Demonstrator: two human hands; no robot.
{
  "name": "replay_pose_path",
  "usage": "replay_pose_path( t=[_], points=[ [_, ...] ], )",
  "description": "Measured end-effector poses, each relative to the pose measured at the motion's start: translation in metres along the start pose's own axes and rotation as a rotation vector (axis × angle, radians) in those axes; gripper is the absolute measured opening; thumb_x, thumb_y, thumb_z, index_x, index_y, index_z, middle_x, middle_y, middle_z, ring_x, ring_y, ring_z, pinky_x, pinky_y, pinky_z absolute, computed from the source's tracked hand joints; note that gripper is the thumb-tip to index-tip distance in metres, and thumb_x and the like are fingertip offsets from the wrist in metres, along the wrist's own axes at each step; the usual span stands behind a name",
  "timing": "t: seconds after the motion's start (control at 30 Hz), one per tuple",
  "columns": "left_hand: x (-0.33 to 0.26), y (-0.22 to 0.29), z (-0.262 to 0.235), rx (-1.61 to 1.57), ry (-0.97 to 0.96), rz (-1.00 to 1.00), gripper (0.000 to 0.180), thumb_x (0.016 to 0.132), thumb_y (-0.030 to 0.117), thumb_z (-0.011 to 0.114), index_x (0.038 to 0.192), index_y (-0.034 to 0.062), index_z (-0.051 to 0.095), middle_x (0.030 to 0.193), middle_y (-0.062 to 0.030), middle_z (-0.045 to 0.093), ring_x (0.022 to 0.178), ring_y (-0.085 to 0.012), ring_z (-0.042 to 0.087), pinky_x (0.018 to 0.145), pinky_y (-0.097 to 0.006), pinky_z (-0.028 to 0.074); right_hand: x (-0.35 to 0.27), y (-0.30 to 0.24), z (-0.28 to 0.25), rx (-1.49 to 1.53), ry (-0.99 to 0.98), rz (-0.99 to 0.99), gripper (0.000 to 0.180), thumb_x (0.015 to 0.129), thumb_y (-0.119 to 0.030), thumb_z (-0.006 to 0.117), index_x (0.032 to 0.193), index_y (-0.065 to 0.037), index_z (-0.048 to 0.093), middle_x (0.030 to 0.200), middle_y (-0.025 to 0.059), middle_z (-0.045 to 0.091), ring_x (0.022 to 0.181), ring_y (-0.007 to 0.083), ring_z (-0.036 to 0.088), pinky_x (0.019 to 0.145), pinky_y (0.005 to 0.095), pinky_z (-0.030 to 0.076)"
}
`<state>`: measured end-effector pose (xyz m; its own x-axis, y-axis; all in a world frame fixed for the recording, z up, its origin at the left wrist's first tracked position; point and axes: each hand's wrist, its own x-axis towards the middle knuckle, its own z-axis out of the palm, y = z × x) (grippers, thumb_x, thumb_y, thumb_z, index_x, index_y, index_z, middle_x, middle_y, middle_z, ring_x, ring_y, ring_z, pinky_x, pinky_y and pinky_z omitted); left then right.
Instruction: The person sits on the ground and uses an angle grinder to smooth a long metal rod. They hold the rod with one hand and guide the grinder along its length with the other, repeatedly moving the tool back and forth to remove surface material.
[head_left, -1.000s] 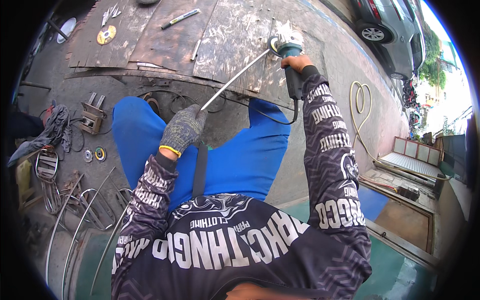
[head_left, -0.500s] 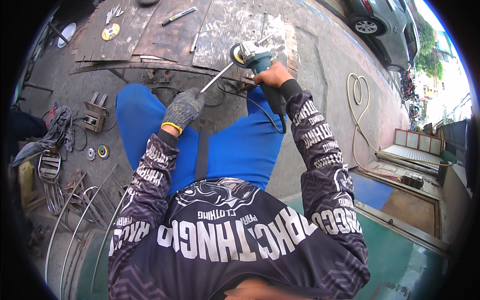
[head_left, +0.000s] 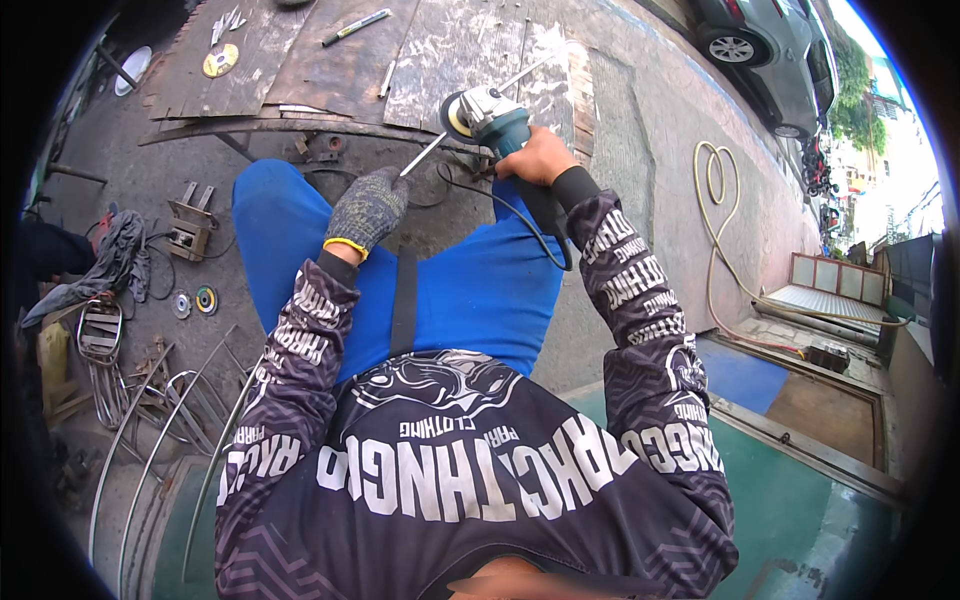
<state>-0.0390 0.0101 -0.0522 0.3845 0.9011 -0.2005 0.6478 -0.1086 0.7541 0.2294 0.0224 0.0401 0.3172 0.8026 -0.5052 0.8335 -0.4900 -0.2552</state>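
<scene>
My left hand (head_left: 367, 208), in a grey knit glove with a yellow cuff, grips the near end of a thin metal rod (head_left: 424, 155). The rod slants up and right toward the grinder. My bare right hand (head_left: 537, 156) holds a teal angle grinder (head_left: 487, 112) by its body. The grinder's disc sits at the rod's upper part, just above the edge of a worn board (head_left: 330, 70). A black cable (head_left: 520, 215) runs from the grinder across my blue trousers (head_left: 470, 290).
On the board lie a marker (head_left: 355, 26), a yellow disc (head_left: 220, 62) and small metal pieces. To the left on the ground are bent wire rods (head_left: 150, 440), a metal bracket (head_left: 188, 222), small discs (head_left: 194, 301) and a rag (head_left: 110, 262). A coiled hose (head_left: 715, 180) and a parked car (head_left: 765, 45) are at the right.
My right hand has brought the grinder left and nearer, from the far end of the rod to close above my left hand. The left hand shifted slightly right along with the rod.
</scene>
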Motion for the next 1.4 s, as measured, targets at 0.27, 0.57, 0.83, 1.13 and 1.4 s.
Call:
replay_pose_path(
  t=[0.27,0.57,0.83,1.13,1.4],
  points=[
    [0.015,-0.007,0.003,0.026,0.030,0.053,0.037,0.097,0.033,0.054,0.112,0.0009,0.067,0.101,-0.0276,0.068,0.099,-0.0444,0.064,0.087,-0.052,0.050,0.054,0.028,-0.032,-0.028,0.028,0.069,0.063,0.057,-0.031,0.084,0.102,0.010,0.069,0.100,0.0241,0.072,0.092,0.0329,0.072,0.081,0.0372,0.056],
    [0.001,0.015,-0.014,0.083,-0.043,-0.044,0.038,0.098,0.034,0.053,0.112,0.0009,0.066,0.098,-0.0275,0.069,0.095,-0.0449,0.065,0.085,-0.054,0.050,0.118,0.064,-0.075,-0.038,0.020,0.161,0.061,0.058,-0.034,0.083,0.100,0.010,0.071,0.102,0.0229,0.072,0.094,0.0312,0.071,0.082,0.0354,0.055],
    [-0.015,0.040,-0.024,0.089,-0.048,-0.072,0.030,0.098,0.029,0.057,0.107,0.0020,0.065,0.087,-0.0253,0.067,0.085,-0.0446,0.064,0.073,-0.053,0.050,0.176,0.111,-0.127,0.058,0.043,0.283,0.056,0.062,-0.037,0.082,0.098,0.004,0.074,0.102,0.0174,0.072,0.091,0.0288,0.070,0.078,0.0352,0.055],
    [0.007,0.052,-0.025,0.065,0.011,-0.044,0.021,0.096,0.025,0.060,0.095,0.0042,0.064,0.071,-0.0223,0.064,0.069,-0.0407,0.064,0.061,-0.050,0.049,0.284,0.150,-0.166,0.162,0.057,0.400,0.045,0.065,-0.043,0.078,0.093,-0.009,0.072,0.083,0.0140,0.068,0.062,0.0257,0.064,0.058,0.0374,0.052],
    [-0.004,0.050,-0.024,0.023,-0.064,-0.075,0.025,0.097,0.028,0.058,0.096,0.0029,0.064,0.075,-0.0235,0.065,0.073,-0.0433,0.064,0.066,-0.053,0.050,0.266,0.167,-0.153,0.231,0.115,0.310,0.038,0.066,-0.040,0.077,0.089,-0.010,0.074,0.082,0.0105,0.068,0.061,0.0246,0.062,0.057,0.0355,0.051]
  ],
)
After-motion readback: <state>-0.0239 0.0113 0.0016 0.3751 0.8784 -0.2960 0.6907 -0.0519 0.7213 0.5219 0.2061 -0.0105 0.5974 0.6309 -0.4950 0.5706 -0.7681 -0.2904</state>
